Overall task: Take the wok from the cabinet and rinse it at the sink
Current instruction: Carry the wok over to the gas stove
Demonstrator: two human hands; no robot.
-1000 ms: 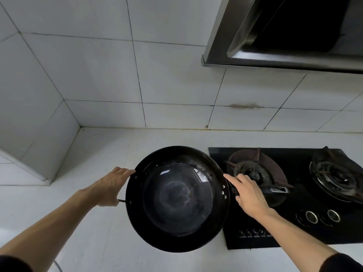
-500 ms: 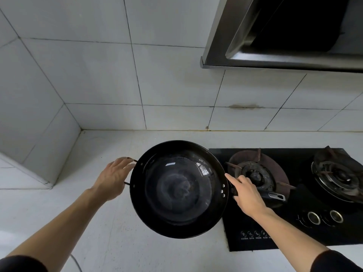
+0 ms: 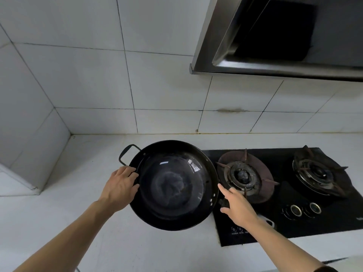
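From the head view, you carry the wok (image 3: 172, 185) level above the bench (image 3: 82, 222), just left of the gas hob (image 3: 294, 218) — right hand (image 3: 238, 208) wrapped round its long handle, left hand (image 3: 119, 187) gripping the rim to steady the weight

Left hand (image 3: 120, 188) fingers curled at wok (image 3: 172, 185) rim; right hand (image 3: 236, 208) grips its handle.

Soft, dim, cool daylight fills the scene. Small window glints sit on the wok (image 3: 172, 185); faint shadows fall on the bench (image 3: 82, 165). Wide-angle distortion bends the tile lines near the edges. Focus is fairly sharp throughout.
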